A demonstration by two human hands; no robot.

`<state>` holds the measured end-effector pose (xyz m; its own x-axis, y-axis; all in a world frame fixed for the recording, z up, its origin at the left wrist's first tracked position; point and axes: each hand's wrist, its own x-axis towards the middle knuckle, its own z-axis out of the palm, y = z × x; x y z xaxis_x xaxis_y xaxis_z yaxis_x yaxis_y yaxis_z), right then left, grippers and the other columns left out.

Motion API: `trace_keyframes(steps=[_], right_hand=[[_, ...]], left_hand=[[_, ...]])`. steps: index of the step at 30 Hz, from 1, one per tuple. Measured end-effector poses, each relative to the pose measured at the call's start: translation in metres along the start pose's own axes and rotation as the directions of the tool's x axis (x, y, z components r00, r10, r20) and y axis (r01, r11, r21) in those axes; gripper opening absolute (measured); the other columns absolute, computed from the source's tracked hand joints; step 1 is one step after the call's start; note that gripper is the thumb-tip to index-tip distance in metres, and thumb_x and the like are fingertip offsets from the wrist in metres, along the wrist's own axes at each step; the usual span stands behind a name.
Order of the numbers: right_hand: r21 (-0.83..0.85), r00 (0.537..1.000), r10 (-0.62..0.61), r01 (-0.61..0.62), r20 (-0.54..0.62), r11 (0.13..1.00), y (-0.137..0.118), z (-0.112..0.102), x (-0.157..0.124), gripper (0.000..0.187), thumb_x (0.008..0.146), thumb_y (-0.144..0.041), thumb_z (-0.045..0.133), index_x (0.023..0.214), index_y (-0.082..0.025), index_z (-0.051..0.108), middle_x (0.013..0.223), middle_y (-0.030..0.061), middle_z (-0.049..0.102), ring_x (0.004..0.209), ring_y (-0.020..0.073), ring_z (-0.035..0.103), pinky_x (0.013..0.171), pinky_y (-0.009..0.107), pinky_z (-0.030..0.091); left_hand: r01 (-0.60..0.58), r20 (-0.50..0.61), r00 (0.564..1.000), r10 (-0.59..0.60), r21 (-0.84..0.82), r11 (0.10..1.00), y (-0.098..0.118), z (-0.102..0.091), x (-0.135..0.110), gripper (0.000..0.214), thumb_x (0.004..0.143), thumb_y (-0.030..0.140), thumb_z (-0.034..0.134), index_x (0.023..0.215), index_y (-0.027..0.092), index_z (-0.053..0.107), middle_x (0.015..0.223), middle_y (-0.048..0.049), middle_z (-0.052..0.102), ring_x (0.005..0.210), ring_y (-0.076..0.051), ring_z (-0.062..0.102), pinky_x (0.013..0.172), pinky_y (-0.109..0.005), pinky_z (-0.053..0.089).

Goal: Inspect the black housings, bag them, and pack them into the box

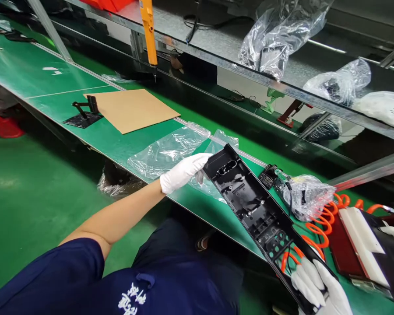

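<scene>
- Two-handed hold on a long black plastic housing (249,201), raised aslant over the near edge of the green workbench (52,74).
- Shows its inner side: moulded ribs, screw bosses, an oval slot near the far end, a grid of small openings near the close end.
- Gripped at the far end by the white-gloved left hand (184,171), fingers curled round the corner.
- Clasped at the near end by the white-gloved right hand (318,284), fingers closed over the edge.
- Passes above a clear plastic bag (167,151) lying flat on the bench; beyond that, a cardboard sheet (133,109) and a small black bracket (83,114).
- Just right of the housing: an orange coiled hose (321,223) and a bagged bundle of parts (307,194).
- Overhead, a yellow screwdriver (149,30) hanging tip down.
</scene>
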<state>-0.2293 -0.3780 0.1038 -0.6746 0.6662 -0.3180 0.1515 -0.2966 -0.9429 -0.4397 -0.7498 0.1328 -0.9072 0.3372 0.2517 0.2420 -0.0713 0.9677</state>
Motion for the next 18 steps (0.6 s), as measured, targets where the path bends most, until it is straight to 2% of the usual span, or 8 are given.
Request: trace_keyframes(steps=[3,5,7,9,11,13,15,18], right_hand=[[0.177,0.996,0.085,-0.085,0.006,0.981,-0.018,0.024,-0.020,0.041,0.046,-0.019,0.080,0.075,-0.021,0.051,0.054,-0.0081,0.045,0.040,0.0060,0.045,0.039,0.017,0.051],[0.286,0.996,0.052,-0.069,0.066,0.956,-0.029,0.034,-0.028,0.048,0.053,-0.021,0.080,0.067,-0.020,0.035,0.052,-0.0109,0.028,0.035,0.0009,0.027,0.032,0.013,0.037],[0.363,0.996,0.017,-0.046,0.084,0.931,-0.037,0.035,-0.031,0.056,0.057,-0.022,0.080,0.067,-0.020,0.025,0.054,-0.0113,0.021,0.036,-0.0004,0.021,0.030,0.012,0.030],[0.403,0.994,-0.029,-0.016,0.106,0.915,-0.040,0.031,-0.028,0.053,0.060,-0.021,0.079,0.070,-0.020,0.027,0.057,-0.0114,0.018,0.037,-0.0003,0.020,0.031,0.012,0.029],[0.408,0.989,-0.059,-0.001,0.134,0.913,-0.040,0.024,-0.025,0.050,0.065,-0.023,0.078,0.072,-0.021,0.029,0.058,-0.0113,0.016,0.038,0.0002,0.017,0.031,0.013,0.029],[0.416,0.985,-0.077,0.006,0.154,0.909,-0.038,0.019,-0.022,0.049,0.067,-0.023,0.077,0.073,-0.021,0.028,0.059,-0.0109,0.015,0.039,0.0004,0.016,0.032,0.013,0.028],[0.430,0.984,-0.083,0.007,0.159,0.903,-0.036,0.017,-0.021,0.052,0.067,-0.022,0.078,0.072,-0.021,0.026,0.060,-0.0105,0.015,0.039,0.0006,0.016,0.032,0.013,0.028],[0.443,0.985,-0.087,0.012,0.150,0.897,-0.037,0.016,-0.023,0.050,0.066,-0.021,0.079,0.073,-0.020,0.030,0.060,-0.0102,0.016,0.040,0.0006,0.017,0.033,0.013,0.028]], left_hand=[[0.025,0.090,0.996,-0.028,0.033,0.999,-0.016,-0.002,0.015,0.056,0.094,0.062,0.045,0.124,0.020,0.067,0.069,-0.0036,0.070,0.058,-0.018,0.063,0.061,-0.030,0.052],[0.005,0.186,0.980,-0.065,0.303,0.953,-0.033,0.001,0.021,0.053,0.094,0.058,0.046,0.123,0.019,0.067,0.093,-0.0077,0.075,0.080,-0.021,0.069,0.077,-0.034,0.055],[-0.137,0.352,0.926,-0.135,0.647,0.750,-0.054,0.009,0.022,0.057,0.086,0.054,0.063,0.130,0.019,0.063,0.122,-0.0123,0.071,0.108,-0.029,0.066,0.095,-0.041,0.051],[-0.336,0.471,0.856,-0.215,0.821,0.462,-0.072,0.022,0.021,0.064,0.082,0.049,0.071,0.134,0.014,0.060,0.133,-0.0196,0.064,0.119,-0.036,0.060,0.101,-0.048,0.047],[-0.444,0.502,0.816,-0.287,0.862,0.243,-0.084,0.036,0.020,0.046,0.093,0.040,0.059,0.126,0.010,0.064,0.122,-0.0224,0.066,0.111,-0.036,0.064,0.096,-0.048,0.048],[-0.495,0.506,0.786,-0.354,0.859,0.127,-0.085,0.046,0.021,0.031,0.098,0.023,0.044,0.111,0.010,0.069,0.105,-0.0192,0.069,0.099,-0.031,0.067,0.087,-0.043,0.051],[-0.547,0.528,0.739,-0.419,0.833,0.085,-0.078,0.046,0.025,0.030,0.093,0.010,0.041,0.098,0.013,0.071,0.095,-0.0153,0.070,0.089,-0.028,0.068,0.080,-0.038,0.051],[-0.611,0.569,0.690,-0.447,0.789,0.061,-0.057,0.020,0.031,0.024,0.085,0.006,0.049,0.084,0.016,0.070,0.084,-0.0105,0.070,0.078,-0.024,0.065,0.073,-0.035,0.049]])
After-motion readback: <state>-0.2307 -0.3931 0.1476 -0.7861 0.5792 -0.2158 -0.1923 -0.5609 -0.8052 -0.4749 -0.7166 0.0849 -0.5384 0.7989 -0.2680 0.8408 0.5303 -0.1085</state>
